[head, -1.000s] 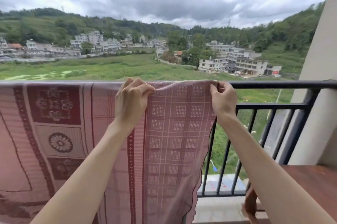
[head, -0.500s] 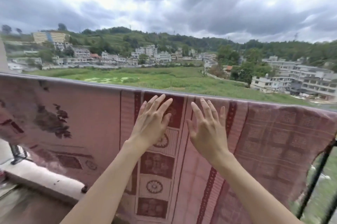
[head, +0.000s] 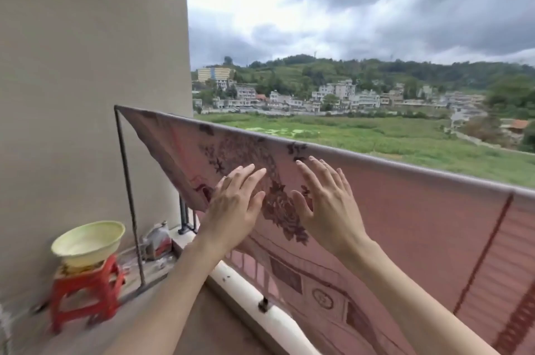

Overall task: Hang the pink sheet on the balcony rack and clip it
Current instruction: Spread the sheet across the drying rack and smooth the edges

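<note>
Pink sheet [head: 405, 218] draped over balcony rack [head: 123, 169] top rail, dark floral print near left end. Left hand [head: 234, 207], right hand [head: 327, 204] flat on cloth, fingers straight, gripping nothing.

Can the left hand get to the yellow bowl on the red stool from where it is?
Probably yes. The left hand lies flat on the sheet, holding nothing. The bowl sits on the stool, lower and to the left, and nothing stands between them, though the person may need to bend.
</note>
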The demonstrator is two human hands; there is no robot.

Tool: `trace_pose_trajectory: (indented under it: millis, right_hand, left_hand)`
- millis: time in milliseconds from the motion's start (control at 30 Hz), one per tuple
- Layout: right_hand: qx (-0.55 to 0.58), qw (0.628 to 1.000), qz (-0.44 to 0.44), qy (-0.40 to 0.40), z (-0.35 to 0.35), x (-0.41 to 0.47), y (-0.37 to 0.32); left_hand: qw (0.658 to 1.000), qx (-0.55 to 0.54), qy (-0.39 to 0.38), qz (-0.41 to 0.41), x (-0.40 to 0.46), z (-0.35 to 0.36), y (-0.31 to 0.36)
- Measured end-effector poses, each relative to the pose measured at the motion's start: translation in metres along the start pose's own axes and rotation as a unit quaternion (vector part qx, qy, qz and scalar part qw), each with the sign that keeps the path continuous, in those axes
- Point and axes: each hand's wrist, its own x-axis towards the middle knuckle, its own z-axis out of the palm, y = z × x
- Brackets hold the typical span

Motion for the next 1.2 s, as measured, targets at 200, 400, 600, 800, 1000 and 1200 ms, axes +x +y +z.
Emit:
trace_pose_trajectory:
  millis: [200,400,600,800,1000,1200]
  right_hand:
    - [0.045,0.997,-0.052,-0.032,0.094,0.088,-0.06]
    - [0.056,0.993,-0.092,-0.042,0.196,0.187,-0.108]
    - [0.051,0.993,-0.101,-0.038,0.277,0.296,-0.16]
    - [0.037,0.992,-0.104,-0.053,0.354,0.373,-0.207]
    - [-0.023,0.999,-0.036,0.015,0.412,0.439,-0.223]
    - [-0.146,0.975,0.153,0.063,0.442,0.452,-0.224]
  left_hand:
    - [0.998,0.011,0.013,-0.058,0.015,-0.014,-0.121]
    - [0.997,0.055,0.0,-0.058,0.07,-0.009,-0.242]
    - [0.996,0.073,0.0,-0.06,0.127,-0.028,-0.362]
    - [0.995,0.064,0.01,-0.071,0.164,-0.03,-0.481]
    - [0.998,0.049,-0.032,0.013,0.216,-0.013,-0.587]
    - [0.993,-0.027,-0.026,0.111,0.283,0.001,-0.64]
